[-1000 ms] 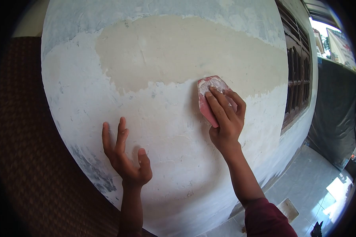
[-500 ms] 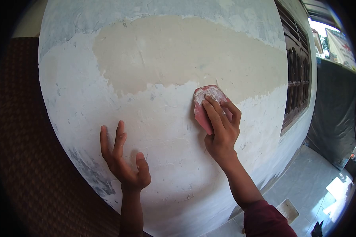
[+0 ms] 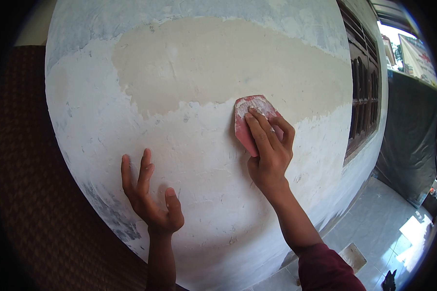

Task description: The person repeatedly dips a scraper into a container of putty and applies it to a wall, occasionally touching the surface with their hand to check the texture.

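Observation:
A pink flat scraper (image 3: pixel 247 133), smeared with white paste, lies against the wall (image 3: pixel 204 160) near the lower edge of a beige patch (image 3: pixel 204 63). My right hand (image 3: pixel 272 150) holds it, with fingers pressed on its face. To the left, my left hand (image 3: pixel 153 199) is raised at the white part of the wall, fingers apart and nothing in them. Whether its fingertips touch the wall I cannot tell.
A dark wooden window (image 3: pixel 364 92) is set in the wall at the right. Beyond it hangs a dark sheet (image 3: pixel 408 136). On the tiled floor (image 3: pixel 378 208) stands a pale container (image 3: pixel 353 257). Brown woven-looking material (image 3: pixel 39 169) fills the left side.
My right hand and the pink scraper have moved slightly up and to the left along the wall. My left hand has kept nearly the same place and pose.

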A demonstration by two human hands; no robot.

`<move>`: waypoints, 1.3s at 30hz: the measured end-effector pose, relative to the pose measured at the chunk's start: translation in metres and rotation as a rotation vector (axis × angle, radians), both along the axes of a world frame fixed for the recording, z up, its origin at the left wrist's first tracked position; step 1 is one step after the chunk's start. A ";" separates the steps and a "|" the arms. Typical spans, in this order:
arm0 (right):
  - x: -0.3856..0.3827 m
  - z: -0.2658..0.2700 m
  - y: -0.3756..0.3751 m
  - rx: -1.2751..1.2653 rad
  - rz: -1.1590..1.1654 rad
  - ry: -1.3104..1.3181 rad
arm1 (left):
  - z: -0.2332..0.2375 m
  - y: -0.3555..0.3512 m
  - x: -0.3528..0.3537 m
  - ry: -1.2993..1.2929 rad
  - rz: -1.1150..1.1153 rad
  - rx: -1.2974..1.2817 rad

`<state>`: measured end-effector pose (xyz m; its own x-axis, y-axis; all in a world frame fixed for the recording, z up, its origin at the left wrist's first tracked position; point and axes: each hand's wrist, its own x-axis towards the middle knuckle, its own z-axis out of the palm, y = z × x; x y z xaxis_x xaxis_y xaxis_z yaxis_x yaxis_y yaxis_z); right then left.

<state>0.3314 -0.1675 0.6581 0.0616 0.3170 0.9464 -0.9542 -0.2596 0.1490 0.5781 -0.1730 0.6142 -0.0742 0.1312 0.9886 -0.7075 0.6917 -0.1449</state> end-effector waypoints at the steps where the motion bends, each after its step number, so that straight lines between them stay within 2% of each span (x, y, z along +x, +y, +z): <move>1: 0.001 -0.005 0.002 0.017 0.005 -0.007 | 0.000 0.001 0.000 -0.004 0.005 0.001; 6: 0.006 -0.028 0.017 0.106 0.052 -0.005 | -0.001 0.001 0.000 0.001 0.017 -0.004; 13: -0.010 0.009 0.009 0.061 -0.037 -0.083 | -0.001 -0.001 0.002 0.006 0.023 0.001; 17: -0.011 0.000 0.001 0.027 -0.044 -0.067 | -0.001 0.000 0.002 0.006 0.019 0.007; 26: -0.010 -0.062 0.013 0.114 -0.033 -0.081 | -0.002 -0.002 0.002 0.020 -0.040 -0.011; 34: -0.016 -0.030 0.006 0.059 -0.056 -0.034 | -0.003 -0.004 0.003 0.024 -0.033 -0.006; 39: -0.028 -0.058 0.000 0.081 -0.041 -0.029 | -0.003 -0.006 0.001 0.024 -0.024 -0.018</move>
<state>0.3035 -0.1677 0.5998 0.0453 0.2371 0.9704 -0.9678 -0.2304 0.1015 0.5795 -0.1788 0.6108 -0.0471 0.1505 0.9875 -0.6943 0.7058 -0.1407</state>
